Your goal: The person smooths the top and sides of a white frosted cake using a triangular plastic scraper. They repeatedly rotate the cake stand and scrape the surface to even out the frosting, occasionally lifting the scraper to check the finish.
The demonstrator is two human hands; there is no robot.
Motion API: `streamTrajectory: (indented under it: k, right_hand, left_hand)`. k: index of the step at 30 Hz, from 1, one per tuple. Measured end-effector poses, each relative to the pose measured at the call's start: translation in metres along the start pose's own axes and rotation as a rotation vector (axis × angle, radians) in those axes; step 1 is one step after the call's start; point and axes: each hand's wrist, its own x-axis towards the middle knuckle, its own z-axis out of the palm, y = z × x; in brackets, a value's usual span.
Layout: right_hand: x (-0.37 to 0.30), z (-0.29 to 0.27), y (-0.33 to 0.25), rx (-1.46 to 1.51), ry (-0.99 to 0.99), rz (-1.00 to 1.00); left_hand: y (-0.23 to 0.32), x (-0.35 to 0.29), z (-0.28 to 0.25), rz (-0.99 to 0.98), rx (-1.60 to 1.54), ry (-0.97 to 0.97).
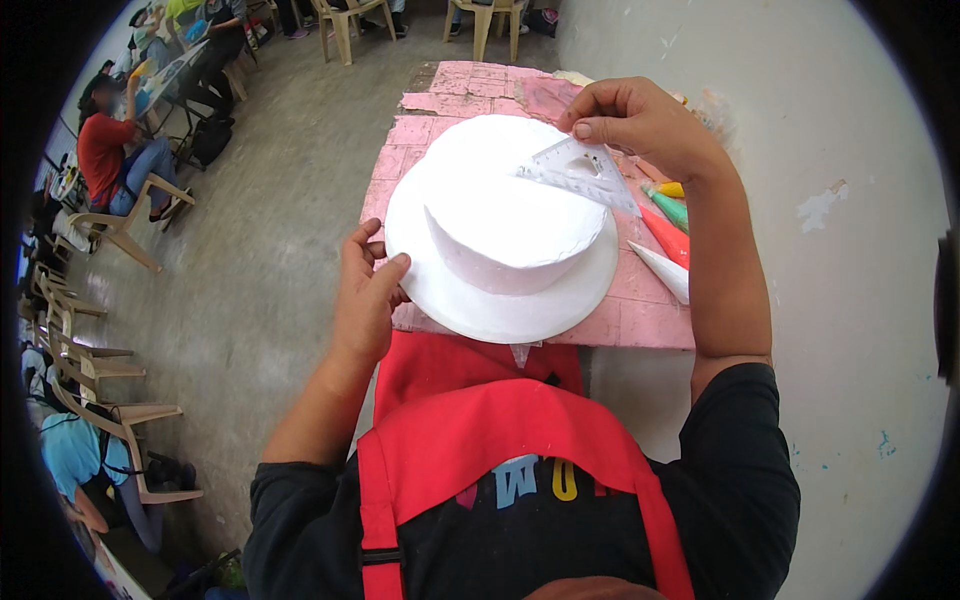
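A white round cake [510, 215] stands on a white round board [500, 305] on a small pink table [640, 320]. My right hand [640, 125] holds a clear plastic set square [580, 172], which lies flat on the cake's top at the far right. My left hand [365, 290] grips the board's left rim with thumb and fingers. I wear a red apron over a black shirt.
Several filled piping bags, red [665, 235], green [668, 208], yellow [668, 188] and white [662, 270], lie on the table to the right of the board. A white wall runs along the right. Plastic chairs [110, 225] and seated people [105, 150] fill the concrete floor at left.
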Motion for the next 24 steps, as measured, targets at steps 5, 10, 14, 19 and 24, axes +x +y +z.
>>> streamTrajectory:
  k: [5,10,14,19,24]
  right_hand:
    - [0.019,-0.005,0.013,-0.092,0.095,0.037]
    - [0.042,-0.013,0.027,-0.143,0.164,0.109]
    - [0.049,-0.023,0.027,-0.087,0.200,0.127]
    - [0.038,-0.026,0.013,-0.035,0.145,0.094]
    - [0.026,0.004,-0.003,0.007,-0.029,-0.031]
  left_hand:
    - [-0.001,-0.007,0.007,0.028,-0.001,-0.030]
    - [-0.002,-0.005,0.007,0.031,-0.023,-0.043]
    - [-0.004,-0.004,0.006,0.055,-0.031,-0.045]
    - [-0.006,0.000,0.005,0.081,-0.016,-0.044]
    - [-0.010,0.006,0.002,0.099,-0.019,-0.040]
